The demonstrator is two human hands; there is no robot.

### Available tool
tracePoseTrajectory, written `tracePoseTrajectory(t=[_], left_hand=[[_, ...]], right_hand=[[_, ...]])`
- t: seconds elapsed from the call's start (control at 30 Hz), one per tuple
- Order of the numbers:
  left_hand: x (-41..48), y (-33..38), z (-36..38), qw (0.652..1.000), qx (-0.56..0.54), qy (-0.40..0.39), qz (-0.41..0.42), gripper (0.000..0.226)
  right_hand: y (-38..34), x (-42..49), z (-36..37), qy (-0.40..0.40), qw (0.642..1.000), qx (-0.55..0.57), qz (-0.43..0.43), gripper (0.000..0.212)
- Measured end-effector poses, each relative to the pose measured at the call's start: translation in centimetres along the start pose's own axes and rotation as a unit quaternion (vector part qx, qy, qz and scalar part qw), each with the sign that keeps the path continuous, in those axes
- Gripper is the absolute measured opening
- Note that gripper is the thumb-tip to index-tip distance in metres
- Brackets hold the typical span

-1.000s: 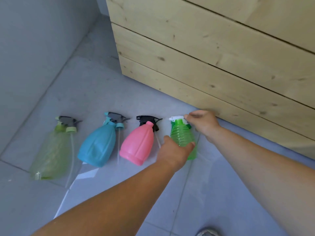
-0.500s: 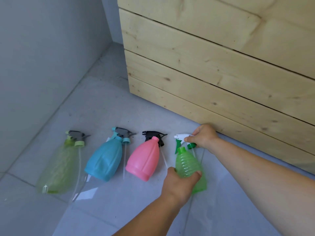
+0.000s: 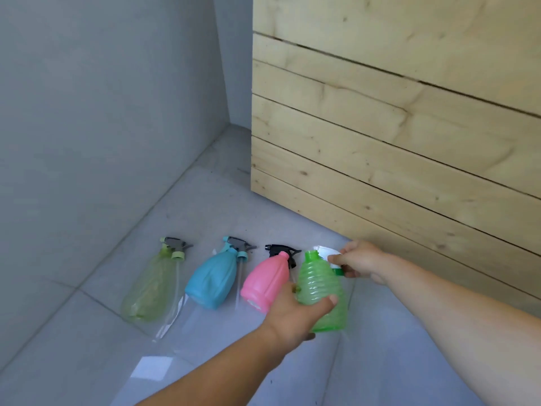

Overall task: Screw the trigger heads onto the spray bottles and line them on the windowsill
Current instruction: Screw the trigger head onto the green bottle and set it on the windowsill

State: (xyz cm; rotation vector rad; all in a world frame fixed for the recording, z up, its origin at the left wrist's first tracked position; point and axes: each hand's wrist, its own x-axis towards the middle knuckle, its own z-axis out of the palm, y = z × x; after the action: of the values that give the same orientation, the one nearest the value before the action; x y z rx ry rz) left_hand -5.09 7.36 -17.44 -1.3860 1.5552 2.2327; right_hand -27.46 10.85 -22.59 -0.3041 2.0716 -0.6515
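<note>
While the green ribbed bottle sat in the left hand, its neck was uncapped and pointed away from the camera. Translucent wall; contents not readable. Left fingers and thumb curled round the lower body, arm reaching in from bottom centre. Couldn't tell if the base touched the floor.

Right hand pinched the white trigger head just beside the neck, to its right, not on it. Green collar poked out under the fingers; most of the head was covered by them, dip tube hard to make out.

Three more bottles lay on their sides on the floor to the left, necks away from the camera:
- pink bottle, black trigger head beside its open neck; base partly behind the left hand
- blue bottle, teal-grey trigger head at the neck, tube lying alongside
- pale green bottle, grey-green trigger head likewise, tube outside the body

Pink and blue were opaque, contents unknown. Plank wall stood right behind the hands, grey wall to the left.
</note>
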Motion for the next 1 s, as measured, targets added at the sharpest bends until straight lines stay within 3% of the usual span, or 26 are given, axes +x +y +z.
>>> tracePoseTrajectory(t=[0.07,0.17,0.33,0.43,0.53,0.67,0.8,1.0], left_hand=[[-2.4,1.4,-1.1,1.0,0.021,0.0,0.018,0.046],[-6.3,3.8,-3.0,0.996,0.067,-0.014,0.059,0.086],[-14.3,8.2,-6.8,0.985,0.129,-0.012,0.115,0.059],[-19.4,9.8,-9.0,0.976,0.156,0.015,0.151,0.063],[-24.2,10.0,-11.3,0.967,0.182,0.03,0.174,0.05],[-28.4,8.6,-13.9,0.963,0.192,0.052,0.182,0.055],[-30.6,8.0,-15.5,0.959,0.197,0.067,0.194,0.071],[-31.6,8.1,-16.7,0.956,0.186,0.076,0.216,0.078]], right_hand=[[-1.8,-2.4,-1.1,0.0,1.0,0.024,-0.02,0.022],[-5.4,-7.0,-3.1,0.011,0.995,0.05,-0.084,0.017],[-12.9,-18.8,-5.7,0.071,0.957,0.13,-0.249,0.008],[-16.5,-26.4,-6.2,0.109,0.914,0.196,-0.339,0.015],[-19.0,-33.2,-6.1,0.131,0.863,0.285,-0.395,0.01],[-20.8,-39.1,-5.0,0.134,0.828,0.333,-0.43,0.011],[-21.3,-40.9,-2.1,0.133,0.832,0.313,-0.439,0.011],[-20.8,-40.4,0.5,0.119,0.842,0.304,-0.429,0.011]])
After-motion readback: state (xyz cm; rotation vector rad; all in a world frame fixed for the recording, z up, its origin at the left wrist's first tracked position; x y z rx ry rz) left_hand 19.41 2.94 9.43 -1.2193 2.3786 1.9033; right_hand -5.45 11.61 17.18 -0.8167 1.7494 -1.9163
